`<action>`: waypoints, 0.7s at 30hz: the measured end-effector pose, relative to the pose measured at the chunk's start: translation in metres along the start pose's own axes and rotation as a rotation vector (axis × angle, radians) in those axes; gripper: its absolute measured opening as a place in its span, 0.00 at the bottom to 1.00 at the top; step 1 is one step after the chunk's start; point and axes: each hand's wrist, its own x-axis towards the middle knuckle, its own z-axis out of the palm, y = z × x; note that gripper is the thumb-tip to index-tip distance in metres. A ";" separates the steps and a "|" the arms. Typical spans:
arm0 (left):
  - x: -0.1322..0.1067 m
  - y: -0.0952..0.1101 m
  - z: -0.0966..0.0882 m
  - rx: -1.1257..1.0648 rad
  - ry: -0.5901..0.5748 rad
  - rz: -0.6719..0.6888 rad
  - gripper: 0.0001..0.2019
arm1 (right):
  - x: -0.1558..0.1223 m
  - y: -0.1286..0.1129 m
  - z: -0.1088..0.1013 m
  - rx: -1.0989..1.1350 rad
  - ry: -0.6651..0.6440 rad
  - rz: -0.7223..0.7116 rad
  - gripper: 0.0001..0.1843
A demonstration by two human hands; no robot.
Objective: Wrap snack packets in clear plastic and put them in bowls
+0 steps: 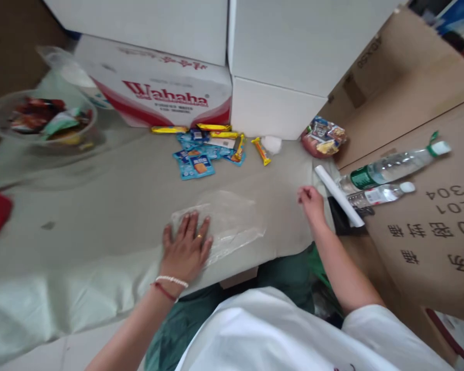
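Note:
My left hand [186,248] lies flat on the near side of the table, fingers spread, over the left edge of a clear plastic bag [235,219]. The bag is flattened and wrinkled on the cloth. To the right of the bag, apart from it, my right hand [311,200] hovers at or just above the cloth with its fingers curled in; nothing shows in them. Beyond the bag sits a pile of blue snack packets [198,167] with yellow-wrapped bars [214,127] around it. Another yellow bar [262,152] lies beside a small white item [272,145].
A plastic tub [95,129] of wrapped snacks stands at the left. White boxes and a Wahaha carton [166,93] line the back. At the right are a bundled snack pack [325,138], a white roll [338,196] and two water bottles, one green-labelled [398,166], one smaller [382,195].

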 end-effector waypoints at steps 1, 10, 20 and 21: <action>0.000 0.001 0.000 -0.009 0.011 -0.001 0.28 | 0.034 -0.006 -0.005 0.045 0.080 0.015 0.09; 0.002 -0.002 0.008 -0.070 0.090 0.005 0.32 | 0.221 -0.046 0.016 0.354 0.354 0.129 0.09; 0.001 -0.006 0.008 -0.072 0.101 0.040 0.36 | 0.290 -0.044 0.042 0.378 0.370 0.252 0.15; 0.001 -0.005 0.009 -0.067 0.106 0.045 0.36 | 0.295 -0.048 0.044 0.369 0.344 0.246 0.16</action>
